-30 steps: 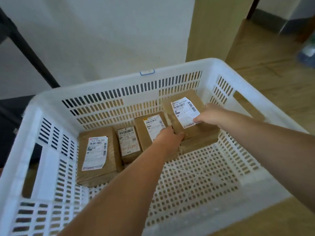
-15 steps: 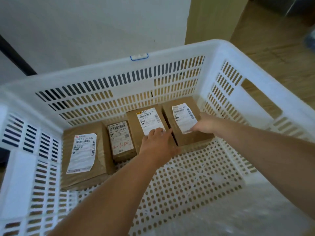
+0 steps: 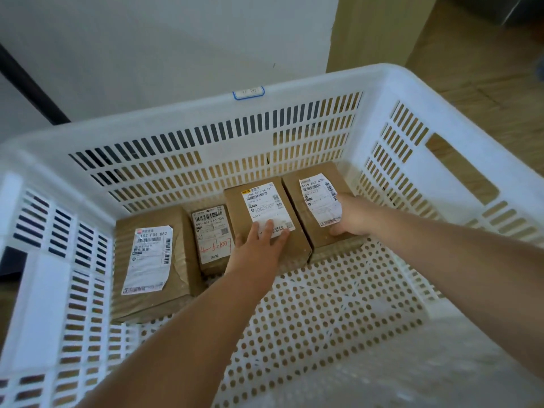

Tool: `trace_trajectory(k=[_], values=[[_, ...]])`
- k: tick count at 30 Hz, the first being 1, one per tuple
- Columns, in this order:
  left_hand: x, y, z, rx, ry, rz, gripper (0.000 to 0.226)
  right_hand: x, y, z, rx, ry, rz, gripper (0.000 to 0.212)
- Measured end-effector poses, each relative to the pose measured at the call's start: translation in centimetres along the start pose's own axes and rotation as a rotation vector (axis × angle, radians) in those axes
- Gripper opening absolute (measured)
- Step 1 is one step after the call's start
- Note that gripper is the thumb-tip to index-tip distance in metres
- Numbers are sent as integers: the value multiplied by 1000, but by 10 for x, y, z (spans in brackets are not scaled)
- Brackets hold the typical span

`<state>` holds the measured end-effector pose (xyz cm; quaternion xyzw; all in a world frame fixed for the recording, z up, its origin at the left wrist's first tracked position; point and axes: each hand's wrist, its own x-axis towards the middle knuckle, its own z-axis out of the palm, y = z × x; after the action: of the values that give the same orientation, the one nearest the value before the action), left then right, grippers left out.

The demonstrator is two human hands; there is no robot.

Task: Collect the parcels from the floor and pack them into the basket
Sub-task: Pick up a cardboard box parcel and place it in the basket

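A white slotted plastic basket (image 3: 323, 83) fills the view. Several brown cardboard parcels with white shipping labels lie in a row along its far wall. From the left they are a large flat parcel (image 3: 150, 260), a small parcel (image 3: 213, 231) with red handwriting, a middle parcel (image 3: 262, 201) and a right-hand parcel (image 3: 312, 195). My left hand (image 3: 259, 242) rests flat on the near end of the middle parcel, fingers straight over its label. My right hand (image 3: 350, 216) holds the near right corner of the right-hand parcel, fingers curled at its edge.
The near half of the basket's perforated floor (image 3: 338, 319) holds nothing. A white wall (image 3: 176, 39) stands behind the basket, with a dark slanted bar (image 3: 29, 83) at the left. Wooden floor (image 3: 485, 83) lies to the right.
The right-hand parcel came down from a raised, tilted hold and now lies flat beside the middle parcel. My left hand slid forward onto the middle parcel's top.
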<state>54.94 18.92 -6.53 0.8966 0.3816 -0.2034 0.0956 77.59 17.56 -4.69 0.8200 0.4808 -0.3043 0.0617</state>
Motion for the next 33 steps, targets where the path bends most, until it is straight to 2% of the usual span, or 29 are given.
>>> trace_trajectory(k=[3,7,11,14,17,19,21,23,26,30,33], values=[[-2,-8,-4,-37,-21,31,82,-3,-6,-4,-146,-9,18,78],[-18,-15,-12,-99,-10,6,80,-14,-29,-4,-401,73,-17,57],[-46,-26,-30,-216,94,-89,74,-29,-76,-11,-426,134,-207,42],[-72,-37,-53,-306,135,-221,70,-41,-111,-17,-390,65,-277,18],[-111,-54,-73,-414,201,-338,69,-70,-152,-27,-393,48,-417,29],[-137,-67,-80,-491,303,-373,63,-97,-173,-38,-429,45,-475,36],[-157,-75,-91,-611,478,-400,52,-115,-185,-59,-475,55,-495,33],[-206,-90,-92,-736,688,-517,45,-159,-214,-65,-488,70,-527,32],[-253,-105,-93,-759,895,-649,42,-206,-238,-65,-497,96,-596,32],[-324,-134,-78,-692,967,-748,40,-261,-283,-33,-491,190,-651,31],[-365,-157,-57,-645,909,-819,44,-293,-322,-6,-315,289,-675,29]])
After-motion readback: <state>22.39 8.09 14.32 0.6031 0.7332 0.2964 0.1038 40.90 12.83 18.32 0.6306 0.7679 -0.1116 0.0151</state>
